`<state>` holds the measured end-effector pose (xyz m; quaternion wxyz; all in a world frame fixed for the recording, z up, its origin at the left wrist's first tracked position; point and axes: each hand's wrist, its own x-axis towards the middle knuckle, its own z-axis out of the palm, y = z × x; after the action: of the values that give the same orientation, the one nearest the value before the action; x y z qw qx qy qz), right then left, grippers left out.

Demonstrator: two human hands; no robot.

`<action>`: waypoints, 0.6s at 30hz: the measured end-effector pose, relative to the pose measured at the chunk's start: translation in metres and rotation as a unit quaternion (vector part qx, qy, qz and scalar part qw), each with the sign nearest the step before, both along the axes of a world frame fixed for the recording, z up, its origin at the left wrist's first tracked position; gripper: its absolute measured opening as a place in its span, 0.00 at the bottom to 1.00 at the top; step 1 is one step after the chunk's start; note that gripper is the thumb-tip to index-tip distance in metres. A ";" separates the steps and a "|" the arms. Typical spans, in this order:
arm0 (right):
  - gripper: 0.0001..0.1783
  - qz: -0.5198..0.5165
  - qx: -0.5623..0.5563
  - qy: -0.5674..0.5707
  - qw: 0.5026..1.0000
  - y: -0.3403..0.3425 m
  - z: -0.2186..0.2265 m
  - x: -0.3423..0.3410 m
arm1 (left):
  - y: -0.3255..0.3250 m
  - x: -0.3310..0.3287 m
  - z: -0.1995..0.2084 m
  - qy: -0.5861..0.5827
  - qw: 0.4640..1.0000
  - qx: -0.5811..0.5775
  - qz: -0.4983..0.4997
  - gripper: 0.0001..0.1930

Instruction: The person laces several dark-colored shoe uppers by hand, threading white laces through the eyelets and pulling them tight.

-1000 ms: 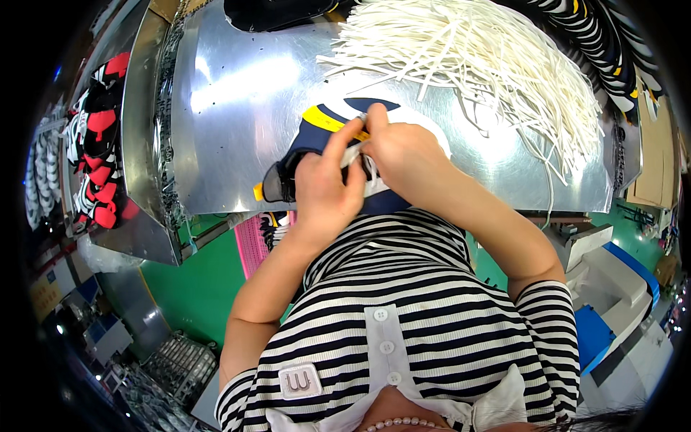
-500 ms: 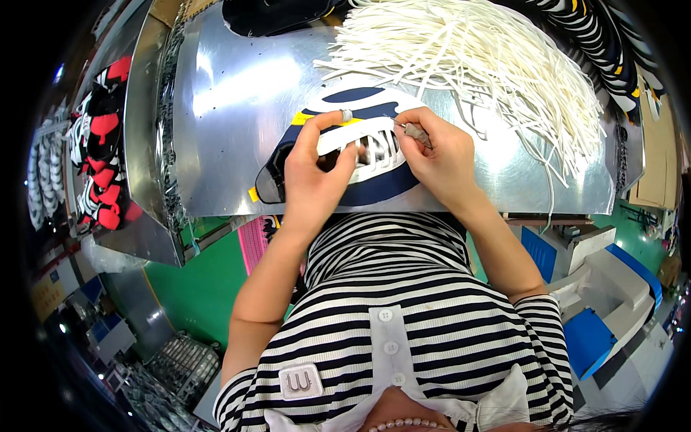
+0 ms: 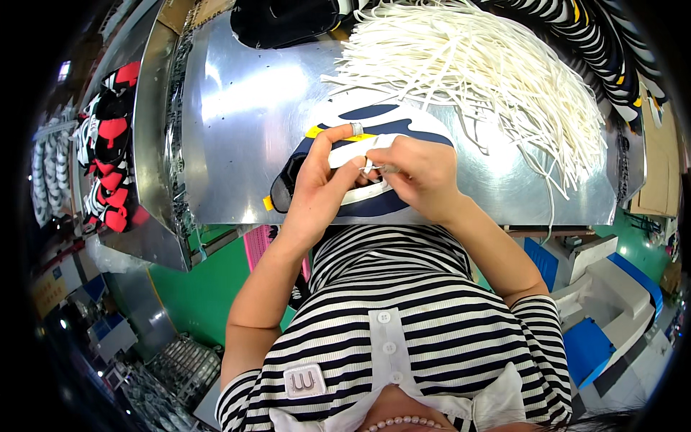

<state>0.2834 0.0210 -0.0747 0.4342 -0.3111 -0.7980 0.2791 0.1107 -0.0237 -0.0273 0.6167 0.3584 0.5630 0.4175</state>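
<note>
A navy, white and yellow shoe upper [image 3: 430, 128] lies on the metal tabletop in front of me, its dark heel end to the left. My left hand [image 3: 317, 189] is closed on it, with the index finger along the white eyelet strip and the thumb at the opening. A pale band circles that index fingertip. Pinched in my right hand [image 3: 430, 180] is a small hooked tool [image 3: 389, 168], its thin metal tip near my left thumb. A white shoelace [image 3: 369, 165] shows at the tip; whether the hook has caught it, I cannot tell. My right hand hides much of the lacing.
Beyond the upper, a large heap of loose white laces [image 3: 461, 68] spreads on the metal table [image 3: 237, 158]. A black upper [image 3: 281, 25] lies at the far edge. Stacked dark uppers [image 3: 576, 36] stand far right. Red, black and white pieces [image 3: 111, 158] hang at left.
My right hand has moved left and nearer me, bringing the hook from the toe-side end of the lacing to beside my left thumb. The upper has shifted slightly right in view.
</note>
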 end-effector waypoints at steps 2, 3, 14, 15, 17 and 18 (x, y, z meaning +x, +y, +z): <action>0.13 0.010 -0.089 0.039 0.995 -0.007 0.010 0.003 | 0.001 -0.006 -0.002 0.022 1.000 -0.003 -0.013 0.20; 0.09 0.046 -0.087 0.058 0.993 -0.017 0.018 0.004 | 0.003 -0.008 -0.007 0.051 0.999 0.009 -0.011 0.20; 0.13 0.031 -0.291 0.084 0.953 -0.054 0.014 0.027 | -0.009 -0.011 0.009 0.264 0.957 0.088 -0.086 0.25; 0.10 0.000 -0.412 -0.010 0.911 -0.053 0.025 0.044 | -0.021 -0.014 0.013 0.306 0.938 0.133 -0.093 0.25; 0.09 -0.060 -0.428 0.054 0.900 -0.052 0.017 0.046 | -0.042 -0.016 0.019 0.383 0.891 0.219 -0.109 0.25; 0.11 -0.040 -0.444 0.032 0.894 -0.048 0.018 0.044 | -0.045 -0.014 0.021 0.399 0.885 0.205 -0.127 0.22</action>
<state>0.3277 -0.0271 -0.0569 0.2866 -0.4938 -0.5635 0.5970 0.0967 -0.0689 -0.0064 0.3005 0.6815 0.6128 0.2641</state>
